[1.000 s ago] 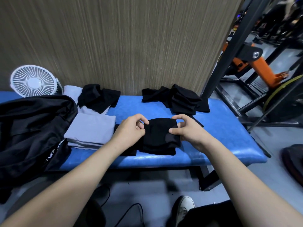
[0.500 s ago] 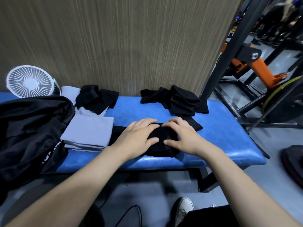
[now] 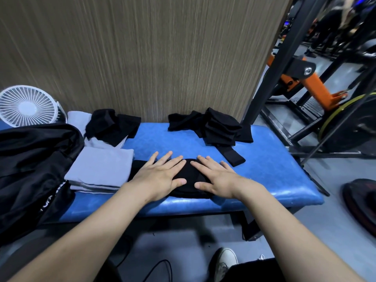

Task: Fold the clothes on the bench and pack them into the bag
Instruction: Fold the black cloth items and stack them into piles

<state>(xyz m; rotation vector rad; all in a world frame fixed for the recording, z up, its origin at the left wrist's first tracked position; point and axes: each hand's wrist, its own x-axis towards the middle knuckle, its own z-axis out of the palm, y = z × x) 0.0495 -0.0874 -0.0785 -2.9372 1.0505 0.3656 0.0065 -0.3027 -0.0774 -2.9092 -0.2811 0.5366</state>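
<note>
Two hands lie flat on a folded black garment (image 3: 190,181) near the front edge of the blue padded bench (image 3: 270,176). The left hand (image 3: 160,176) has its fingers straight and slightly spread, palm down over the garment's left part, fingertips reaching toward the wall. The right hand (image 3: 215,178) mirrors it on the right part, fingers straight and fanned a little, thumb pointing inward. Neither hand curls round the cloth; both simply press on top of it, and the two thumbs sit close together without touching. Just left of the garment, touching or nearly touching it, is a neat stack of folded grey clothes (image 3: 99,169). Behind that stack a loose black piece (image 3: 112,127) is heaped on a pale grey one (image 3: 78,119). At the far left the black bag (image 3: 30,169) slumps over the bench end, white lettering showing on its side, its edge right beside the grey stack. Toward the back right of the bench sits a rumpled pile of black clothes (image 3: 217,129), and a narrow black strip (image 3: 232,157) lies on the blue pad between that pile and the right hand. A white fan (image 3: 27,105) stands behind the bag against the wood-grain wall (image 3: 142,58). To the right, black and orange gym equipment (image 3: 311,82) stands on the grey floor, and a white shoe (image 3: 225,261) shows below the bench.
</note>
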